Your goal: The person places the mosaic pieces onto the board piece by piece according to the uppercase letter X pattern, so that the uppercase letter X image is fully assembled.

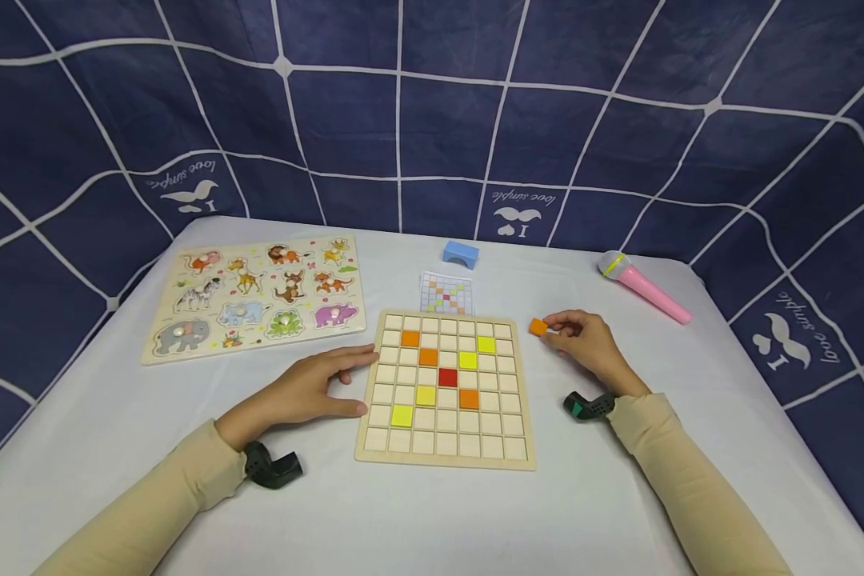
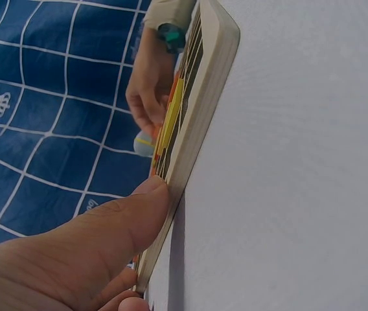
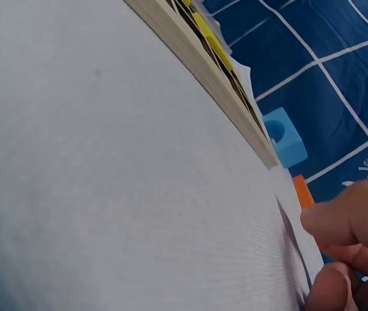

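Note:
A wooden grid board (image 1: pixel 446 462) lies on the white table, with orange, yellow and red square tiles among its plain cells. The red tile (image 1: pixel 448 378) sits near the middle. My left hand (image 1: pixel 306 390) rests at the board's left edge, thumb and fingers spread along it; in the left wrist view the thumb (image 2: pixel 126 217) lies against the rim. Right of the board, my right hand (image 1: pixel 583 342) pinches an orange tile (image 1: pixel 538 327) between thumb and fingers. The right wrist view shows this tile (image 3: pixel 304 192) partly covered by the thumb.
A printed pattern card (image 1: pixel 446 294) lies just behind the board, and a blue arch block (image 1: pixel 461 254) stands beyond it. An animal peg puzzle (image 1: pixel 259 296) is at the left. A pink toy microphone (image 1: pixel 648 290) lies at the back right, before the dark blue checked cloth (image 1: pixel 446 120).

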{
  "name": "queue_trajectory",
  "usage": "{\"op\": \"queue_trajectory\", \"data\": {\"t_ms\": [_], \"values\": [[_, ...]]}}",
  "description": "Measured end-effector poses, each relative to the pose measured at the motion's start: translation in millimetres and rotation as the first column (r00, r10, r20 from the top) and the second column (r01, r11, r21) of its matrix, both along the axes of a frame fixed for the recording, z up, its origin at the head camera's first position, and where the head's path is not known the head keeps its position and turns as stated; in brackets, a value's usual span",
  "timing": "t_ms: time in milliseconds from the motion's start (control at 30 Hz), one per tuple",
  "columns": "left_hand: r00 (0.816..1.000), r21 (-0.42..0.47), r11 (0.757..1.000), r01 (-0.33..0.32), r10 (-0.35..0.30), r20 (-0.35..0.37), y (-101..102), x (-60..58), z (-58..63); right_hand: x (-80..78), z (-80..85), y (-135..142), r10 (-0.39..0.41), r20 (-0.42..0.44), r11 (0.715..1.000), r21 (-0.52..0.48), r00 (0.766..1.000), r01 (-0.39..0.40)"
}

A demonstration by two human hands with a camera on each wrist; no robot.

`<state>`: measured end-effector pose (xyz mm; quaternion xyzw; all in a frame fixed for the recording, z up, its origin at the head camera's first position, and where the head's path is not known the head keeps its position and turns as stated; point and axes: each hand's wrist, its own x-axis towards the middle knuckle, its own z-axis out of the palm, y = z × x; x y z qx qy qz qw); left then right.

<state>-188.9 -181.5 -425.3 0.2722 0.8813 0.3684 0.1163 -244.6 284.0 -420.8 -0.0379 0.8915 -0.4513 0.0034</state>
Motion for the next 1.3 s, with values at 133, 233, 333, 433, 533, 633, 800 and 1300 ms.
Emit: {"op": "queue_trajectory", "data": {"t_ms": [133, 233, 333, 433, 533, 633, 800, 1300], "values": [[1.000, 0.001, 1.000, -0.002, 0.002, 0.003, 0, -0.1, -0.2, 2.1, 2.5, -3, 0.035, -0.024, 0.999, 0.014, 0.999, -0.035], [1.000, 0.001, 1.000, -0.002, 0.002, 0.005, 0, -0.2, -0.7, 4.9, 4.2, -6, 0.058, -0.045, 0.997, 0.047, 0.997, -0.055], [1.000, 0.003, 1.000, -0.003, 0.003, 0.007, 0, -0.4, -1.4, 8.4, 5.6, -9, 0.077, -0.063, 0.995, 0.069, 0.995, -0.073], [1.000, 0.006, 1.000, -0.004, 0.004, 0.010, 0, -0.6, -1.9, 12.5, 6.8, -13, 0.104, -0.077, 0.993, 0.070, 0.992, -0.099], [1.000, 0.009, 1.000, -0.004, 0.004, 0.012, 0, -0.6, -1.9, 17.0, 8.2, -17, 0.135, -0.083, 0.990, 0.059, 0.987, -0.130], [1.000, 0.009, 1.000, -0.005, 0.005, 0.010, 0, -0.6, -1.6, 21.8, 10.4, -20, 0.162, -0.087, 0.986, 0.047, 0.983, -0.158], [1.000, 0.005, 1.000, -0.009, 0.009, 0.008, 0, -0.4, -1.0, 30.1, 14.0, -24, 0.208, -0.093, 0.978, 0.039, 0.974, -0.205], [1.000, 0.002, 1.000, -0.009, 0.009, 0.008, 1, -0.1, -0.7, 51.9, 8.7, -33, 0.314, -0.101, 0.949, 0.041, 0.944, -0.311]]}}
